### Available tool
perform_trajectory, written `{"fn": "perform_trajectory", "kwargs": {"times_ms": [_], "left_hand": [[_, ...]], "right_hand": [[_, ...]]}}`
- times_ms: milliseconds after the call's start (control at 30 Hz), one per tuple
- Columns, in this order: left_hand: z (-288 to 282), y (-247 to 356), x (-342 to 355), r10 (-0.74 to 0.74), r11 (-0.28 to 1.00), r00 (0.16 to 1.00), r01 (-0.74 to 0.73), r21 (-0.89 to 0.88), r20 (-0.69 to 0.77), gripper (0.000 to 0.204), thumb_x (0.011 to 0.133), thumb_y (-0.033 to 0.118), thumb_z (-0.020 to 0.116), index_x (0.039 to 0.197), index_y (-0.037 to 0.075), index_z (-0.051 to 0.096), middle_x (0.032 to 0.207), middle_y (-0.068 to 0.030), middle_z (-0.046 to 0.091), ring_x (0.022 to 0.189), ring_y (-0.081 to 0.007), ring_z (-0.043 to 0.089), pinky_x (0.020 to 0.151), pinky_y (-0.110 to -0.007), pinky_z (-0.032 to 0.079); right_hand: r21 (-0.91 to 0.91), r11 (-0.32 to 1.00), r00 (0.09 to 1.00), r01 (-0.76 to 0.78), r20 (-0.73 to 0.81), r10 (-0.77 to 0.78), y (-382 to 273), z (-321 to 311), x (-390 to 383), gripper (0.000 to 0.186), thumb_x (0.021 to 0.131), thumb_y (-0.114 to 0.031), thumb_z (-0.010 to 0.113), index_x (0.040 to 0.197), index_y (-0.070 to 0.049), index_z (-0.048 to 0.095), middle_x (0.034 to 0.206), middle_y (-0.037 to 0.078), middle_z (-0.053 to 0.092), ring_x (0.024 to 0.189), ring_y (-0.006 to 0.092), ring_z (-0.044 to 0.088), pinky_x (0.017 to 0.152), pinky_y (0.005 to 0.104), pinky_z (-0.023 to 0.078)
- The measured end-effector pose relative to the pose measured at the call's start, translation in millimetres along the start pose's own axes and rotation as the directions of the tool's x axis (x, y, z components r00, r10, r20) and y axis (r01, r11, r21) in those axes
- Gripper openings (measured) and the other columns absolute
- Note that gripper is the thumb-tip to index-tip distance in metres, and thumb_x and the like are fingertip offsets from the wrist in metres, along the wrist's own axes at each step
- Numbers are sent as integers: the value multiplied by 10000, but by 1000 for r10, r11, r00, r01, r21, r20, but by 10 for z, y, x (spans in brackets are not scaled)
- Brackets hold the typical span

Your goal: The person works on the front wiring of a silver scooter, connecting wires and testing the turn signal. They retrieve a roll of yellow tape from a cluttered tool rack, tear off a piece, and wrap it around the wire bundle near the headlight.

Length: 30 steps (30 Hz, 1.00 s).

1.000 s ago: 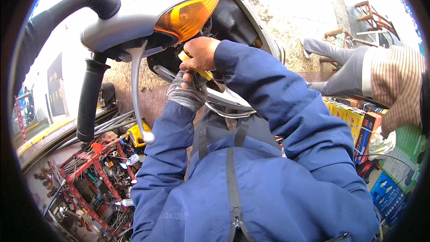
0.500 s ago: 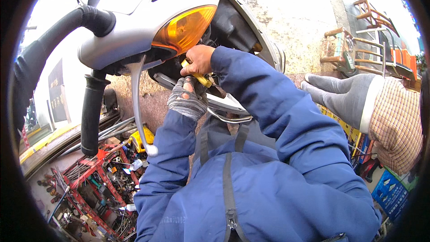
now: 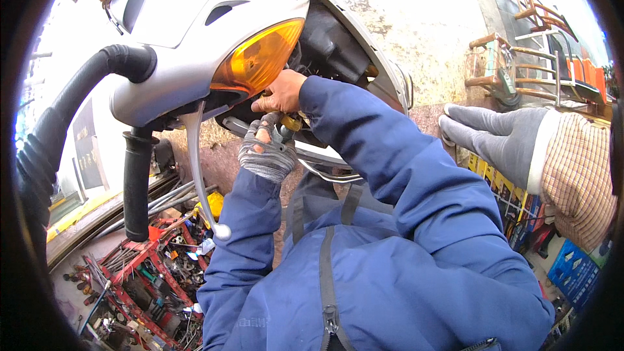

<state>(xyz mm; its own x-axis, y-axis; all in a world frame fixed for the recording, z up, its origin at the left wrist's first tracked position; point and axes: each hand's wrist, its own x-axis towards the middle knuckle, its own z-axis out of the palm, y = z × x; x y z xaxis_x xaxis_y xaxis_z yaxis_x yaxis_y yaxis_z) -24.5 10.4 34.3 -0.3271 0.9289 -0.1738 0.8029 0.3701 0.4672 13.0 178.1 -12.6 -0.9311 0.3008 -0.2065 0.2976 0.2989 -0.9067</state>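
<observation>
A silver scooter front [image 3: 172, 58] with an orange turn-signal lens [image 3: 263, 52] stands ahead of me, its dark inner side exposed. Just under the lens my two hands meet. My right hand [image 3: 283, 93], bare, is closed around a small yellow thing [image 3: 292, 122], whose kind I cannot make out; fingers cover part of it. Right below, my left hand [image 3: 268, 149] wears a grey striped fingerless glove. Its fingers are curled beside the yellow thing, around something largely hidden. A silver brake lever [image 3: 198, 162] hangs left of my left forearm.
A black handlebar grip [image 3: 136, 185] juts down at left, above a red rack [image 3: 133, 257] of jumbled tools and parts. From the right reaches another person's grey-gloved hand [image 3: 504, 136] with a checked sleeve. Wooden-framed chairs [image 3: 494, 68] stand at far right.
The view has shifted slightly. Less of the yellow thing shows now, with my right hand turned further over it. My hands stay together under the lens.
</observation>
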Motion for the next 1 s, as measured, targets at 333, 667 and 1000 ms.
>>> {"fn": "perform_trajectory", "kwargs": {"times_ms": [333, 667, 1000], "left_hand": [[-58, -445, -6, -130, 631, 990, 46, -775, -47, 483, 691, -32, 733, 1135, 26, 552, 1021, -51, 630, 919, -124, 603, 816, -294, 508], [-192, -633, 12, -117, 506, 977, 212, -836, 177, 504, 718, -1, 736, 1192, 39, 569, 1076, -55, 642, 954, -135, 603, 856, -299, 487], [-369, -711, 67, -179, 299, 885, 464, -834, 429, 598, 659, 126, 797, 1202, 38, 563, 1017, -44, 648, 880, -142, 617, 789, -290, 516]], "right_hand": [[639, 753, 931, -159, -157, 331, 149, 392, -855, 348, 894, -120, 532, 1227, -21, 555, 915, 92, 637, 714, 147, 599, 554, 287, 524], [948, 312, 899, -62, -83, 430, 183, 740, -748, 348, 841, -43, 621, 1158, -5, 483, 984, 103, 617, 814, 182, 623, 542, 316, 545], [970, 241, 874, -28, -93, 477, 175, 964, -686, 549, 840, -52, 623, 1334, -8, 386, 1231, 155, 545, 1045, 230, 588, 682, 332, 563]]}}
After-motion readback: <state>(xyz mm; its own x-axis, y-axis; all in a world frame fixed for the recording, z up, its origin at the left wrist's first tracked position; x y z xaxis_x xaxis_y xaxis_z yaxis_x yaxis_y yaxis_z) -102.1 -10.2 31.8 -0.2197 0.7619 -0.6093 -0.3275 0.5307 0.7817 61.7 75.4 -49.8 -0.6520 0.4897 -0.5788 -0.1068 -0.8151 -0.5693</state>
